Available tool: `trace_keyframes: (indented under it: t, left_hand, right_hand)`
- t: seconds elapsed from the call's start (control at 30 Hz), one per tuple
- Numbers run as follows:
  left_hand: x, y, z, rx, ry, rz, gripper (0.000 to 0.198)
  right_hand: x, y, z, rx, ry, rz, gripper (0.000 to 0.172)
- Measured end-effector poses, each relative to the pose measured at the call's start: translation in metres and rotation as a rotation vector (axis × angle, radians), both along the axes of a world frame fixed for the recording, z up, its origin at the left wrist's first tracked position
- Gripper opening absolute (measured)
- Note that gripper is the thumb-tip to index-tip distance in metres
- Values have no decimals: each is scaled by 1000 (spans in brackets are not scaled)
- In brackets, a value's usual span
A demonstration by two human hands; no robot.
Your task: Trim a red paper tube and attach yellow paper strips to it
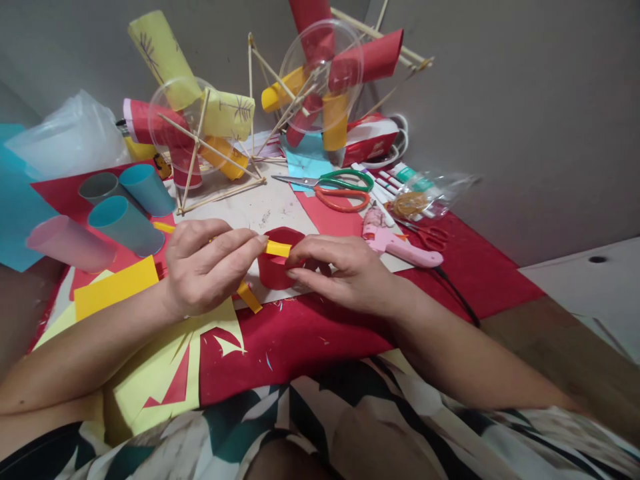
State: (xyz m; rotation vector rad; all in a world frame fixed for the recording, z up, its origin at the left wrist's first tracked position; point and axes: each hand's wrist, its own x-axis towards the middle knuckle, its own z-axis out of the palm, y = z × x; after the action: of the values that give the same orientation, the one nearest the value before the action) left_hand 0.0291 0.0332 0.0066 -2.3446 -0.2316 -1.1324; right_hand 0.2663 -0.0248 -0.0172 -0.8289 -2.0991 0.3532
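Observation:
My left hand [213, 263] is closed on a folded yellow paper strip [279, 249], whose end shows past its fingertips. Thumb and fingers of my right hand [345, 270] pinch the strip's other end, close to the rim of a red paper cup shape [274, 272]. That red piece stands under the strip, partly hidden by my right fingers. Another yellow strip [249, 298] hangs below my left hand, and a yellow end [164, 227] pokes out to its left.
Behind my hands lie scissors [345, 190] and a pink glue gun [400, 248] with a black cord. Colored paper tubes [120, 223] stand at left. Two stick-and-paper models [197, 141] rise at the back. Yellow paper scraps [150, 380] lie in front at left.

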Motion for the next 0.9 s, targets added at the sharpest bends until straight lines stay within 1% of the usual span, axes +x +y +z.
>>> trace_keyframes:
  t: [0.1, 0.23, 0.4, 0.53, 0.67, 0.8, 0.9]
  left_hand:
    - [2, 0, -1, 27, 50, -4, 19]
    - [8, -2, -1, 91, 95, -65, 11]
    - [12, -3, -4, 53, 131, -92, 14]
    - [13, -5, -7, -3, 100, -86, 15]
    - [14, -5, -9, 30, 94, -65, 15]
    - [14, -6, -10, 48, 100, -40, 15]
    - [15, -6, -10, 46, 123, -49, 15]
  right_hand:
    - [0, 0, 1, -33, 25, -6, 2]
    - [0, -1, 2, -166, 93, -24, 17]
    - [0, -2, 3, -255, 140, -11, 24]
    - [-1, -1, 3, -258, 154, 13, 27]
    - [0, -1, 4, -226, 142, 6, 22]
    - [1, 0, 3, -226, 141, -6, 23]
    - [1, 0, 1, -207, 133, 5, 23]
